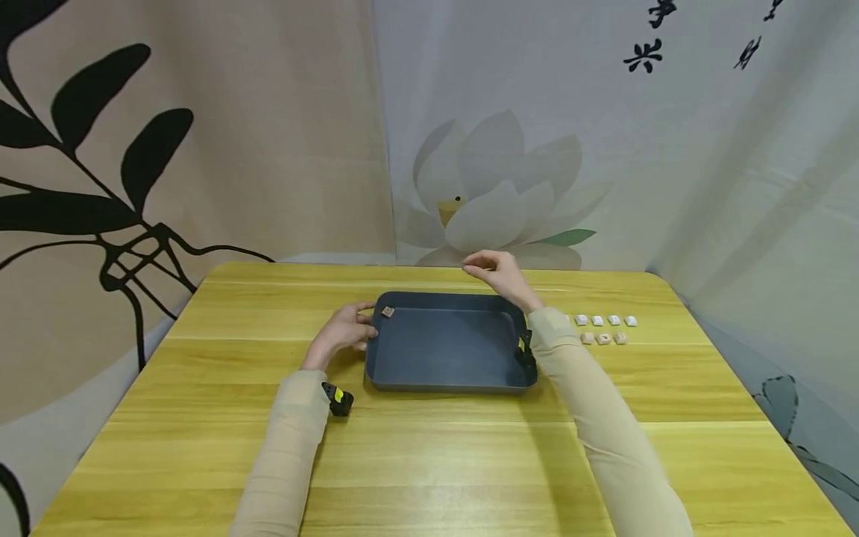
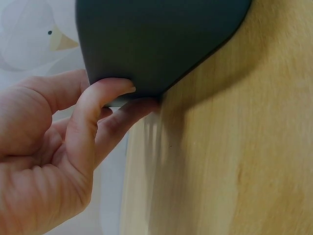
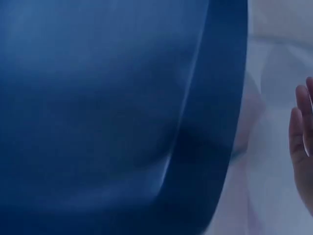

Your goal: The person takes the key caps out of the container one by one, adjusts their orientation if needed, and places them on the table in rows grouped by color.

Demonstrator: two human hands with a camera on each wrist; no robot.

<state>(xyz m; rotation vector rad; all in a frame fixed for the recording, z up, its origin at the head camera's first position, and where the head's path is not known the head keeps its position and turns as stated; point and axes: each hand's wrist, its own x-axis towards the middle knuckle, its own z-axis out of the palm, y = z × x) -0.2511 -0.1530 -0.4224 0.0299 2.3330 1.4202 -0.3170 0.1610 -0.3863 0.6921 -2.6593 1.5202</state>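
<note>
A dark grey-blue rectangular tray (image 1: 446, 382) with raised walls stands at the middle of the table. My left hand (image 1: 345, 328) is at its left side; in the left wrist view, its thumb (image 2: 112, 88) presses the tray's outer wall (image 2: 156, 44) while other fingers reach under the corner. One small brownish block (image 1: 388, 312) with a dark mark lies in the tray's far left corner. Over the far right edge my right hand (image 1: 496, 274) is raised, thumb and fingertips close together, pointing left. Whether anything is between them I cannot tell; the right wrist view catches only some fingers (image 3: 304, 127).
Right of the tray are two rows of small blocks, whitish ones (image 1: 597, 321) behind beige ones (image 1: 604, 338), partly hidden by the right sleeve (image 1: 597, 403). Under everything is a wooden table (image 1: 429, 462); a printed curtain (image 1: 302, 149) hangs behind its far edge.
</note>
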